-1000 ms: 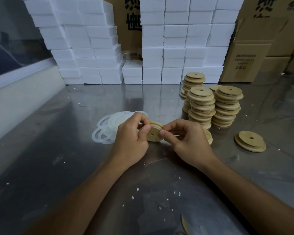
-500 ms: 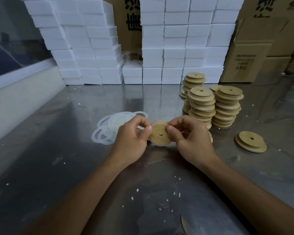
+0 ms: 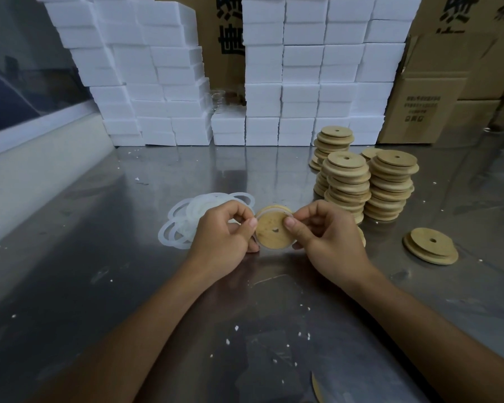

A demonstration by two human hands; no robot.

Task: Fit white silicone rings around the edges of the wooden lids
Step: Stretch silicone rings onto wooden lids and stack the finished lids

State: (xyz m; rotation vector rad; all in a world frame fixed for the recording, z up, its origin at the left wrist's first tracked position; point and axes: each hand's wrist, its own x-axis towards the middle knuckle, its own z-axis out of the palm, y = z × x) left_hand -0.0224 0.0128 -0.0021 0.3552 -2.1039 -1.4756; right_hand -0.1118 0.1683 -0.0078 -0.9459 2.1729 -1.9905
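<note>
steel table (image 3: 99,257) | white boxes (image 3: 303,68) behind | both hands' grip pinching lid (image 3: 274,229)

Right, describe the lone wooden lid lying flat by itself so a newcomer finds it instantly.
Start at the three tall stacks of round wooden lids on the steel table. Look right and nearer: one round wooden lid with a centre hole lies flat, alone, unstacked and untouched.

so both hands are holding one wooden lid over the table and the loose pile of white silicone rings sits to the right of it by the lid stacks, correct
Not quite. In the head view both the left hand and the right hand do hold one wooden lid over the table, but the pile of white silicone rings lies to its left. The lid stacks are on the right.
</note>
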